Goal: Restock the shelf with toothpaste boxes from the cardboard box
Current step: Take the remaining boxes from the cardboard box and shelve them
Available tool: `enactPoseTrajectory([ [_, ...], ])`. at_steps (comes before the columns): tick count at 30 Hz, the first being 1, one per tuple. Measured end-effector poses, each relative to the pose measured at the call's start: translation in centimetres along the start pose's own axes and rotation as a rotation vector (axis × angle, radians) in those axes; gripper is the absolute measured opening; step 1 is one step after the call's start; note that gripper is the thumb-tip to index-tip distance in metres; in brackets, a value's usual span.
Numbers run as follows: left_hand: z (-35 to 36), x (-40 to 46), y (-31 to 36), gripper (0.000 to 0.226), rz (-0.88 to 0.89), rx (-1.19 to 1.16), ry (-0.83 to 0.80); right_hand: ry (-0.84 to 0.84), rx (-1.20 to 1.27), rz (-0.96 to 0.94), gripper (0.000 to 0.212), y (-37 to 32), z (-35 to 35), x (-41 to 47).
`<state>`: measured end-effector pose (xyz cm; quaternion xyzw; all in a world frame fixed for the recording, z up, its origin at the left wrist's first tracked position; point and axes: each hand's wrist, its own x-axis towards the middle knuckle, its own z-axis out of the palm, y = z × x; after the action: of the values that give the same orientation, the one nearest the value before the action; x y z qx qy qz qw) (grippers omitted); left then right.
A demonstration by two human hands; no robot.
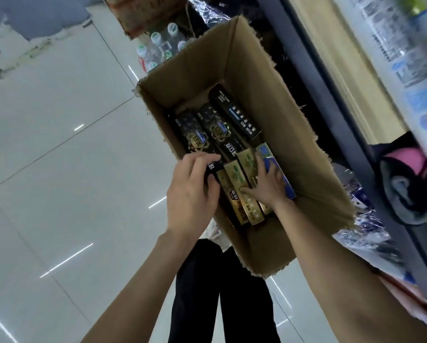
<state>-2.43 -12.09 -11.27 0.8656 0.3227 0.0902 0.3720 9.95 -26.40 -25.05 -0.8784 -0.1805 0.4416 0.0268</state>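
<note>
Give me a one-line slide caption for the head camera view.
Both hands, left and right, gather gold toothpaste boxes inside an open cardboard box beside the store shelf.

Toothpaste boxes in cardboard box — shelf right, bottles behind

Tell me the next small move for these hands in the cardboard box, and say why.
Probably close both hands round the gold toothpaste boxes and lift them out. The right hand lies spread over the gold and blue boxes, and the left hand curls at a black box beside them, all still inside the cardboard box. The shelf stands to the right.
</note>
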Motion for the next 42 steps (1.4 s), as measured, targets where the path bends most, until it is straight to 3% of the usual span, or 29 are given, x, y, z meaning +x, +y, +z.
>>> enactPoseTrajectory([
  [2, 2.8, 0.5, 1.5, 0.039, -0.114, -0.075, -0.116, -0.008, 0.063, -0.033, 0.11, -0.3, 0.5, 0.2],
  [7, 12.4, 0.6, 1.1, 0.08, -0.831, -0.112, -0.287, 0.093, 0.18, -0.067, 0.095, 1.3, 0.6, 0.1],
  [10, 16.1, 0.4, -0.6, 0.088, -1.004, -0.063, -0.334, 0.119, 0.135, -0.109, 0.093, 2.3, 0.0, 0.5],
  [14, 18.6, 0.7, -1.4, 0.092, -1.018, -0.179, -0.353, 0.079, 0.013, -0.185, 0.088, 2.4, -1.2, 1.0],
  [20, 18.4, 0.8, -1.1, 0.112, -0.995, -0.228, -0.446, 0.18, -0.205, -0.017, 0.078, 3.2, -3.4, -3.3],
  [25, 18.5, 0.6, 0.1, 0.122, -0.909, -0.085, -0.485, 0.234, -0.147, -0.016, 0.078, 2.4, -4.7, -5.5],
  [30, 18.6, 0.3, 1.1, 0.115, -0.835, 0.053, -0.432, 0.311, -0.03, -0.034, 0.079, 2.4, -5.3, -8.0],
  [34, 15.3, 0.1, 2.5, 0.105, -0.816, -0.06, -0.369, 0.382, 0.255, -0.106, 0.081, 2.5, -7.5, -12.1],
  [38, 7.8, -0.3, 5.7, 0.087, -0.715, -0.409, -0.25, 0.32, 0.858, -0.108, 0.087, 1.3, -11.3, -16.6],
  [42, -2.5, -1.8, 9.7, 0.058, -0.716, -0.821, -0.236, 0.183, 1.296, -0.128, 0.074, -0.2, -15.9, -21.4],
])
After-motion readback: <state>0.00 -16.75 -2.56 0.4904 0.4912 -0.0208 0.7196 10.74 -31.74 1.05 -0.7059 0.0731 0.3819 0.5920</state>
